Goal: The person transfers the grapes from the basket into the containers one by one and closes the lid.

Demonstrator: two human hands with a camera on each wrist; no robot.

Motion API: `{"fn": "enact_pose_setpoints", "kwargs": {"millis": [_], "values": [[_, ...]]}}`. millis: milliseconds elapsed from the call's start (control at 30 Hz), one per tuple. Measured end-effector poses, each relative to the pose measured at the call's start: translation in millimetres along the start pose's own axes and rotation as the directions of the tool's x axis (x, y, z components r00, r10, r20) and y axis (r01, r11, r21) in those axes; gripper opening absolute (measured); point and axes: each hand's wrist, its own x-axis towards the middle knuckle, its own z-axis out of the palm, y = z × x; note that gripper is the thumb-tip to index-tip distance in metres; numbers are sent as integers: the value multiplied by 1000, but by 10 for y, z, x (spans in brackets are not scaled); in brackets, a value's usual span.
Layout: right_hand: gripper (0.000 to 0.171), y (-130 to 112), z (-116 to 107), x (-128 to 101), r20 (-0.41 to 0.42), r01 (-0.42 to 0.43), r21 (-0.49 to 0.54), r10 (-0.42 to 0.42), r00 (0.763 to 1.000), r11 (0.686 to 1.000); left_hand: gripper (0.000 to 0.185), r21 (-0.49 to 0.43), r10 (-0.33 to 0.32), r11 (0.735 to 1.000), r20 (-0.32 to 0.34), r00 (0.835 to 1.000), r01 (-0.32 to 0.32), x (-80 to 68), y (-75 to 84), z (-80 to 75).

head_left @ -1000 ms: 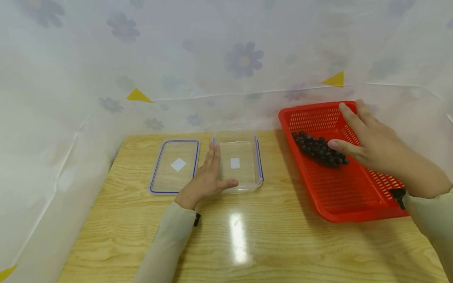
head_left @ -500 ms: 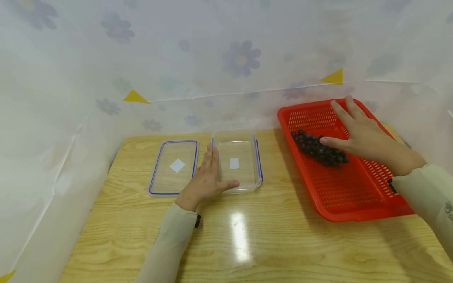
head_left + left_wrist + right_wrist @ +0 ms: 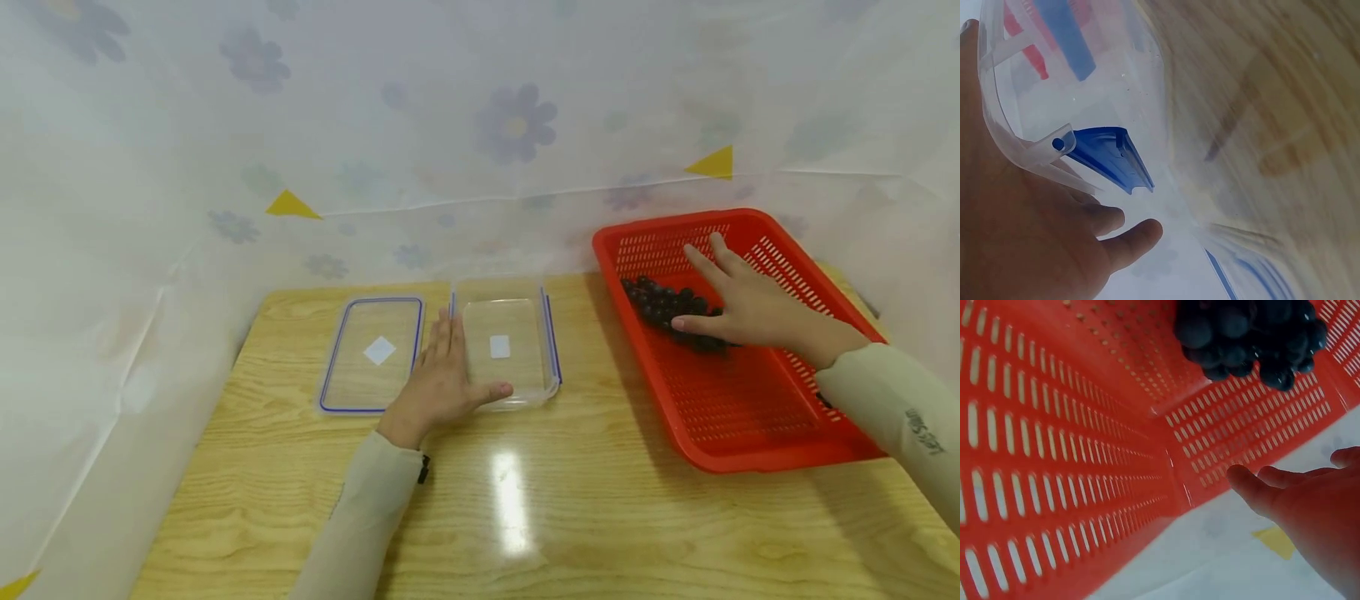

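A clear container (image 3: 521, 367) with blue clips sits on the wood-grained table (image 3: 450, 533), toward its far side. The left hand (image 3: 435, 383) lies along the container's left side, its fingers straight and close together, pointing to the far side, while the thumb stands apart and reaches right over the near edge. It pinches nothing. In the left wrist view a blue clip (image 3: 1110, 156) juts from the container just beside this hand. A clear lid (image 3: 360, 379) with a blue line around its border lies flat to the left of the container, and a white diamond-shaped patch (image 3: 379, 351) shows on it; a white square (image 3: 499, 347) shows within the container's outline. To the right, a red slotted basket (image 3: 735, 417) stands on the table, set at a slant. The bunch of dark grapes (image 3: 660, 304) lies in its far left part. The right hand (image 3: 757, 308) hangs over the grapes with fingers and thumb spread, hiding part of the bunch; in the right wrist view, a gap separates its fingertips from the fruit. Both forearms wear pale sleeves (image 3: 367, 500). Behind the table hangs a whitish flowered sheet (image 3: 375, 142) with yellow triangles (image 3: 292, 206) on it.
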Motion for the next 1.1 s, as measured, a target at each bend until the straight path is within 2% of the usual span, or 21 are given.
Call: {"fn": "enact_pose_setpoints", "kwargs": {"millis": [233,400,567,833,1100], "values": [[115,57,151,32,48,22,-54,-19,999,998,127,-16,6,1000,-5,1000,-6,14,27,-7],[116,111,204,47,68,25,-22,-23,997,999,128,-14,3,1000,-21,1000,-4,30,22,8],[117,188,276,56,103,43,48,-47,994,998,130,1,-16,1000,-9,1000,16,39,15,20],[116,277,396,31,137,111,7,-111,984,994,129,-18,-18,1000,-17,1000,18,34,14,25],[108,295,425,55,144,120,26,-123,982,992,128,-11,-17,1000,-23,1000,16,11,-12,29]]}}
